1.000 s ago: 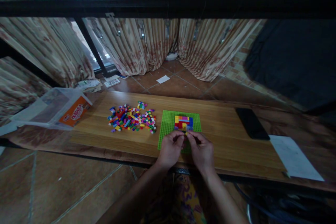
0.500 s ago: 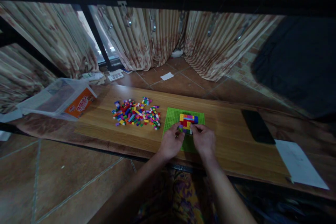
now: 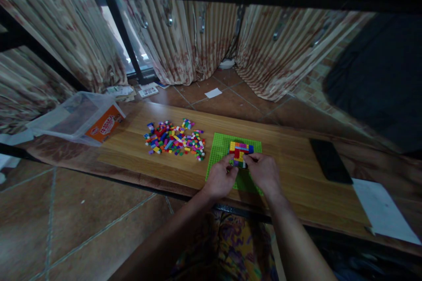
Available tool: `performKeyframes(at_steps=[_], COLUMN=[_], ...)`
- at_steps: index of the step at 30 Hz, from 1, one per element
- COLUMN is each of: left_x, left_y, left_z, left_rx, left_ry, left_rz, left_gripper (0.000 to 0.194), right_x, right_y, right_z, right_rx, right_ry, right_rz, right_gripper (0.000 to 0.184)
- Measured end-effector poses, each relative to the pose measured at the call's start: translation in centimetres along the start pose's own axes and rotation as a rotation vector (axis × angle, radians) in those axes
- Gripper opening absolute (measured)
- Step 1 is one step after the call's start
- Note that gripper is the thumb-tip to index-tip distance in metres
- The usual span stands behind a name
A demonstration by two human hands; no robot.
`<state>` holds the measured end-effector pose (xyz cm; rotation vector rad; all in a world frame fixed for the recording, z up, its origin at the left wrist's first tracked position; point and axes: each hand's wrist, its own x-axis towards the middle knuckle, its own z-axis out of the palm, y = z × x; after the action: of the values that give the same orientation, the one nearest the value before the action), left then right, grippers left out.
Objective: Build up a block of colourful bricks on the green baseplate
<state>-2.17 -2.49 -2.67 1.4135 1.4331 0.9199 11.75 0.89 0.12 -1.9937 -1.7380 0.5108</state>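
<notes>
Our left hand (image 3: 222, 178) and right hand (image 3: 263, 172), fingertips narrow, at brick block (image 3: 238, 153); held piece unclear.

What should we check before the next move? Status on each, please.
1. Baseplate seated on the board: ok, the green baseplate lies on the wooden board.
2. Fingers off the brick build: not ok, the right hand's fingertips cover part of the build's right side.
3. Left hand at the build: ok, the left hand is by its near left corner.
4. Brick in either grip: cannot tell, too small and partly hidden.
5. Loose bricks apart from the baseplate: ok, the pile sits left of it, with bare wood between.
6. Phone off the baseplate: ok, the black phone lies well to its right.
</notes>
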Motion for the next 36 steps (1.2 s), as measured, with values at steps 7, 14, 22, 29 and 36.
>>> performKeyframes(at_steps=[7, 14, 22, 29, 36], left_x=[0.0, 0.1, -0.3, -2.9, -5.0], left_y=[-0.4, -0.8, -0.2, -1.8, -4.6], left_z=[0.2, 0.3, -0.5, -5.6, -12.0], left_rx=[0.014, -0.018, -0.046, 0.000, 0.188], left_ry=[0.018, 0.003, -0.002, 0.121, 0.411], left_rz=[0.011, 0.012, 0.012, -0.021, -0.081], left_gripper=[0.046, 0.046, 0.048, 0.042, 0.030], right_x=[0.5, 1.1, 1.1, -2.0, -4.6], right_y=[0.4, 1.2, 2.0, 4.7, 8.4], right_z=[0.3, 0.5, 0.7, 0.0, 0.5], right_rx=[0.118, 0.236, 0.377, 0.532, 0.248], right_ry=[0.004, -0.022, -0.038, 0.175, 0.185], right_rz=[0.019, 0.052, 0.094, 0.176, 0.006], right_gripper=[0.034, 0.044, 0.050, 0.053, 0.050])
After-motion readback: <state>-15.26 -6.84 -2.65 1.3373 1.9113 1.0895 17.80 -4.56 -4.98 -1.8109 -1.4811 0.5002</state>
